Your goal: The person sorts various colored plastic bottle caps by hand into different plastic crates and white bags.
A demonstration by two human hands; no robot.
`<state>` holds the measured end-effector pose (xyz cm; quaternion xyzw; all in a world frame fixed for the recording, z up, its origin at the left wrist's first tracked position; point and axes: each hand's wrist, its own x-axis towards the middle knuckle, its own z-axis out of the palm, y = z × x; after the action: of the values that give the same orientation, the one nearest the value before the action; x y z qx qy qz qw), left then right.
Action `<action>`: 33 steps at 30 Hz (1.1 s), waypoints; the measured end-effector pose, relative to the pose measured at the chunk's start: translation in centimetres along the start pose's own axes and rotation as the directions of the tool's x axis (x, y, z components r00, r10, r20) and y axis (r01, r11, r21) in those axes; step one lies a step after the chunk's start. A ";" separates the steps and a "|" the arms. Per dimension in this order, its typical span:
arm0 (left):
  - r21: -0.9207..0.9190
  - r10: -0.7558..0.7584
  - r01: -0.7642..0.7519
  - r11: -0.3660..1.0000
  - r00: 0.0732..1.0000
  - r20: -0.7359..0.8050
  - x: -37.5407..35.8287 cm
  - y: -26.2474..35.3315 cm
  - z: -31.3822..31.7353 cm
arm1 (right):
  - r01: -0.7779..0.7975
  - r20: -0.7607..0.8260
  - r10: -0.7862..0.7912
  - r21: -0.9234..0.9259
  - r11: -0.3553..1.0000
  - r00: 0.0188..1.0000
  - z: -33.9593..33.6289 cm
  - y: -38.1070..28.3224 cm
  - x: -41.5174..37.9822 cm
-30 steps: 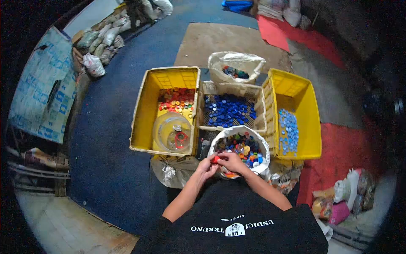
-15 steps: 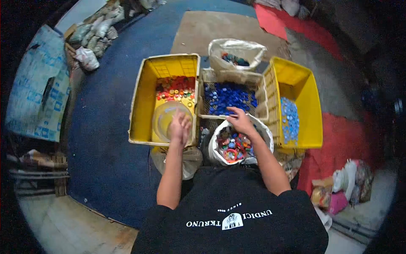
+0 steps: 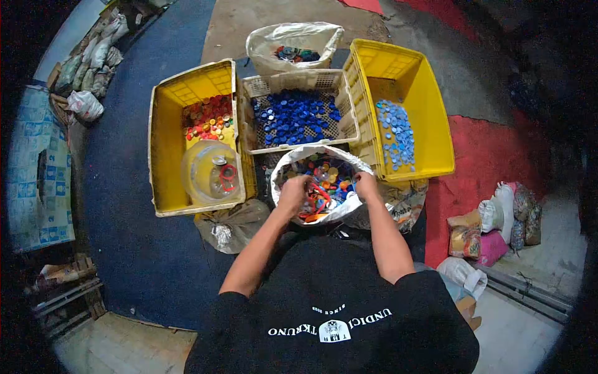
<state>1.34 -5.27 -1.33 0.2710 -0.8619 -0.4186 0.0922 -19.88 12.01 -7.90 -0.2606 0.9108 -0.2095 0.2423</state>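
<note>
While the left hand reached among mixed caps at nine o'clock in the white sack, we saw the right hand at its three o'clock; we couldn't tell whether either grasped anything; blue caps lay toward twelve.

We note the left forearm and right forearm extended forward, bare; the left hand angled inward, fingers bent; the right hand held apart from it.
</note>
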 end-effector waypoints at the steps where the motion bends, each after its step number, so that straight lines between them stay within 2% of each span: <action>1: 0.089 0.026 -0.023 0.996 0.999 -0.035 0.8 -0.6 0.8 | 0.037 0.036 -0.034 -0.092 0.995 0.999 -0.4 -0.1 0.0; 2: 0.088 0.025 -0.022 0.996 0.999 -0.030 1.8 -1.3 1.5 | 0.070 -0.013 -0.071 -0.102 0.992 0.997 -0.6 -0.2 -0.4; 4: 0.307 -0.002 0.001 0.952 1.000 0.002 3.1 -3.4 3.7 | 0.056 -0.040 -0.059 -0.073 0.996 0.997 -0.3 0.4 -0.8; 5: 0.307 0.000 -0.004 0.952 1.000 0.013 3.5 -4.1 4.5 | 0.053 -0.072 -0.057 -0.046 0.998 0.996 -0.1 0.6 -1.1; 7: 0.434 -0.124 0.075 0.898 0.989 0.085 4.3 -5.4 5.6 | 0.044 -0.056 -0.048 -0.067 0.997 0.997 -0.5 -0.2 -2.5; 9: 0.447 -0.112 0.064 0.892 0.990 0.081 4.7 -6.1 5.7 | 0.020 -0.016 -0.021 -0.076 0.997 1.000 -0.6 -1.4 -3.5; 10: 0.433 -0.120 0.072 0.899 0.989 0.085 4.7 -5.7 5.3 | -0.099 0.076 0.108 -0.105 0.989 0.991 -1.2 -2.7 -3.7; 11: 0.416 -0.129 0.081 0.906 0.988 0.087 4.6 -5.3 4.9 | -0.096 0.074 0.104 -0.103 0.990 0.992 -1.6 -3.8 -3.8; 13: 0.418 -0.121 0.075 0.906 0.989 0.085 4.3 -4.0 3.7 | -0.099 0.152 0.135 -0.222 0.970 0.979 -1.9 -4.6 -3.8; 14: 0.418 -0.115 0.067 0.906 0.989 0.091 3.9 -3.2 3.0 | -0.026 0.132 0.074 -0.338 0.941 0.988 -1.0 -3.9 -3.3; 15: 0.423 -0.110 0.060 0.904 0.989 0.094 3.4 -1.9 2.3 | -0.030 0.127 0.077 -0.331 0.943 0.989 -0.2 -3.2 -3.0; 17: 0.307 -0.227 0.206 0.929 0.973 0.033 2.4 0.2 0.9 | 0.093 0.139 -0.019 -0.541 0.836 0.990 0.7 -2.4 -2.4; 18: 0.236 -0.217 0.210 0.949 0.976 0.004 1.8 0.1 0.7 | 0.133 0.180 -0.044 -0.522 0.842 0.983 0.5 -2.2 -2.3; 19: 0.245 -0.215 0.207 0.947 0.977 0.006 1.2 -0.3 0.8 | 0.132 0.179 -0.044 -0.514 0.847 0.983 0.3 -2.0 -2.3; 21: -0.115 -0.310 0.311 0.943 0.950 0.023 0.4 -0.9 1.1 | 0.234 0.200 -0.150 -0.520 0.821 0.968 0.0 -1.9 -2.3; 22: -0.248 -0.375 0.386 0.889 0.923 0.092 0.0 -1.2 1.2 | 0.223 0.192 -0.144 -0.505 0.834 0.971 -0.2 -2.0 -2.5; 23: -0.251 -0.373 0.383 0.889 0.924 0.089 -0.5 -1.4 1.5 | 0.224 0.190 -0.146 -0.507 0.832 0.971 -0.4 -2.1 -2.8; 25: -0.368 -0.413 0.420 0.829 0.905 0.102 -1.3 -1.0 1.5 | 0.327 0.008 -0.331 -0.173 0.929 0.944 -1.8 -3.2 -3.9; 26: -0.470 -0.462 0.494 0.732 0.866 0.190 -1.7 -0.8 1.5 | 0.390 -0.081 -0.384 0.063 0.919 0.920 -2.5 -3.8 -4.5; 27: -0.621 -0.422 0.494 0.609 0.864 0.275 -1.9 -1.2 1.8 | 0.454 -0.197 -0.431 0.089 0.886 0.880 -2.6 -4.4 -4.8; 29: -0.763 -0.348 0.597 0.250 0.790 0.504 -2.1 1.9 -0.3 | 0.458 -0.161 -0.430 0.378 0.804 0.888 -5.1 -7.5 -7.4; 30: -0.768 -0.348 0.590 0.248 0.794 0.498 -2.2 2.1 -0.2 | 0.409 -0.088 -0.421 0.481 0.776 0.903 -5.2 -8.1 -8.3; 31: -0.771 -0.296 0.618 0.153 0.773 0.561 -2.1 2.3 0.0 | 0.348 -0.017 -0.414 0.575 0.740 0.910 -5.2 -8.4 -8.8; 32: -0.761 -0.235 0.646 0.060 0.750 0.619 -2.1 2.5 0.2 | 0.502 -0.102 -0.520 0.472 0.725 0.848 -5.0 -8.5 -9.1; 33: -0.762 -0.232 0.645 0.061 0.752 0.617 -2.1 2.4 0.4 | 0.474 -0.055 -0.517 0.489 0.732 0.854 -5.7 -9.3 -9.8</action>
<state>2.03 -2.64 0.44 0.3315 -0.2864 -0.8979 -0.0438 -12.20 11.90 4.65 -0.4330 0.7144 -0.4769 0.2736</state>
